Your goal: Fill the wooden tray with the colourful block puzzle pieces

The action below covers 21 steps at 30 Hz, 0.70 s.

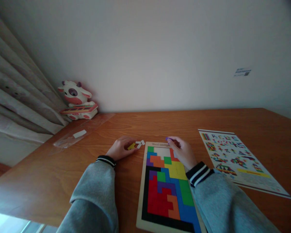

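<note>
A wooden tray puzzle [141,194] lies in front of me, mostly filled with coloured block pieces; a pale gap [162,151] shows near its top. My right hand [183,152] is over the tray's upper right corner, pinching a small purple puzzle piece [169,138] between thumb and fingers. To the left of the tray, my left hand [122,147] rests on the table with its fingers curved round a yellow puzzle piece [131,146]. Small white-looking pieces [139,146] lie by its fingertips, next to the tray's top left corner.
A printed sheet of block designs [240,155] lies on the right of the wooden table [126,126]. At the back left sits a cow-shaped toy with a keyboard [79,100], beside a curtain [21,84]. Clear plastic wrapping [70,139] with a white label lies in front of it.
</note>
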Each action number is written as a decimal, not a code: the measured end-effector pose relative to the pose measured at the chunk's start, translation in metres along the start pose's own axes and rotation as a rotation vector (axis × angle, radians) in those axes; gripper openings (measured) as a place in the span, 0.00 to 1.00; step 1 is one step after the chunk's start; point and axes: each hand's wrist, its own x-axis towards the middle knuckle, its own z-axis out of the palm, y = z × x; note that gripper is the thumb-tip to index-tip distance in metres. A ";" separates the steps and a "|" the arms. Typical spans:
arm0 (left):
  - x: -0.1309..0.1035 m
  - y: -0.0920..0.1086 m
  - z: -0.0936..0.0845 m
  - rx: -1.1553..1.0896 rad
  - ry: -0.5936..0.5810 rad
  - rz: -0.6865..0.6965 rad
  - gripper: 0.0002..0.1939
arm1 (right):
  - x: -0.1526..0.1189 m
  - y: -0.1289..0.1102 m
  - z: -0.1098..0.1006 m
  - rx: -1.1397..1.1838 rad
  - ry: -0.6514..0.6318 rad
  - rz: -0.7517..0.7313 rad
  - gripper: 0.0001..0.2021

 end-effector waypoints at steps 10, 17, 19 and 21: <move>-0.007 0.001 -0.007 -0.077 -0.049 -0.158 0.17 | 0.000 0.001 -0.002 0.028 -0.022 0.029 0.17; 0.008 0.025 0.013 -0.177 0.145 -0.094 0.16 | 0.002 0.001 -0.001 0.023 -0.013 0.007 0.18; 0.015 0.044 0.026 -0.218 0.110 0.001 0.14 | 0.001 0.001 0.000 0.014 -0.016 0.001 0.17; 0.022 0.062 0.038 -0.250 0.027 0.107 0.12 | 0.001 0.001 0.000 0.009 -0.015 -0.003 0.17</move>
